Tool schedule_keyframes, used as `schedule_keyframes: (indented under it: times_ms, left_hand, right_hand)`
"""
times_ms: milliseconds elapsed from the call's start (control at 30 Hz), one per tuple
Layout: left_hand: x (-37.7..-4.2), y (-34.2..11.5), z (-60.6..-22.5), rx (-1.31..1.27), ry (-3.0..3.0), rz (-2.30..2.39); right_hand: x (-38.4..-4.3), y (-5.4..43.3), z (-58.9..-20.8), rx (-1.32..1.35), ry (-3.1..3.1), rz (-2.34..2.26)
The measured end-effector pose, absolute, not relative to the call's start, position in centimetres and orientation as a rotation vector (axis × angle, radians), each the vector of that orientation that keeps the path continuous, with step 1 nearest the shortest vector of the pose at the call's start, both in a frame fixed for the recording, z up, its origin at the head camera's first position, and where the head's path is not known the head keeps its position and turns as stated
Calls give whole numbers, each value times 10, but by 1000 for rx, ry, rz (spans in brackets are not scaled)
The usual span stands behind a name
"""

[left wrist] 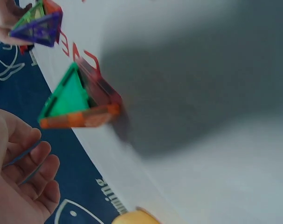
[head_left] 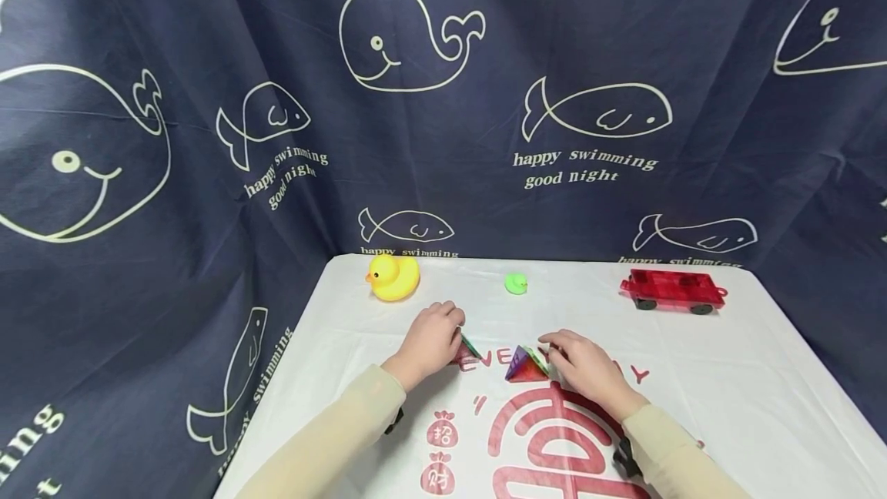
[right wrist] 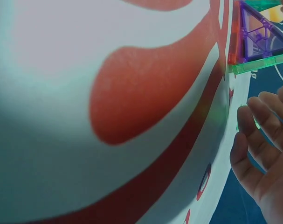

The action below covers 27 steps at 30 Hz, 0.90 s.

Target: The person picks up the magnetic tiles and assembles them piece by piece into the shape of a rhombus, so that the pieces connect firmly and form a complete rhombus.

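Two small pyramids built from see-through magnetic tiles stand on the white table cover. My left hand [head_left: 430, 339] is beside the left pyramid [left wrist: 69, 95], which has green, red and orange sides. In the left wrist view its fingers [left wrist: 38, 163] are loosely bent, with a gap between them and the tiles. To the right of the other pyramid [head_left: 525, 366], with purple, red and green tiles, is my right hand [head_left: 589, 364]. The right wrist view shows that hand's fingers relaxed and slightly spread, apart from the purple side. Neither hand holds anything.
A yellow rubber duck [head_left: 393, 279] sits at the back left of the table [head_left: 333, 345]. A small green duck [head_left: 516, 283] is at the back middle, and a red wheeled car base [head_left: 675, 289] at the back right. A dark blue printed curtain [head_left: 443, 145] hangs behind.
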State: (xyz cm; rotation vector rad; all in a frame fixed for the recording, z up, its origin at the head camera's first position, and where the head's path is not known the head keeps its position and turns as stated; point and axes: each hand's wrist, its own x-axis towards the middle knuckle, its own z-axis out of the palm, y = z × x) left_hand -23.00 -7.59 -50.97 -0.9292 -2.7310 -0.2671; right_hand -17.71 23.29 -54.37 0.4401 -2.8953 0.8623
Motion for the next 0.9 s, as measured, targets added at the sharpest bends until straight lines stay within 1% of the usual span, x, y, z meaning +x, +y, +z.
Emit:
schedule_keyframes:
  times_ms: [300, 900]
  left_hand:
    - [-241, -94, -518, -896, -2775, -383]
    - [-237, -100, -545, -1016, -2874, -414]
  right_hand:
    - [-186, 229, -543, 445, -2953, 900]
    - [-191, 217, -552, 761, -2831, 882]
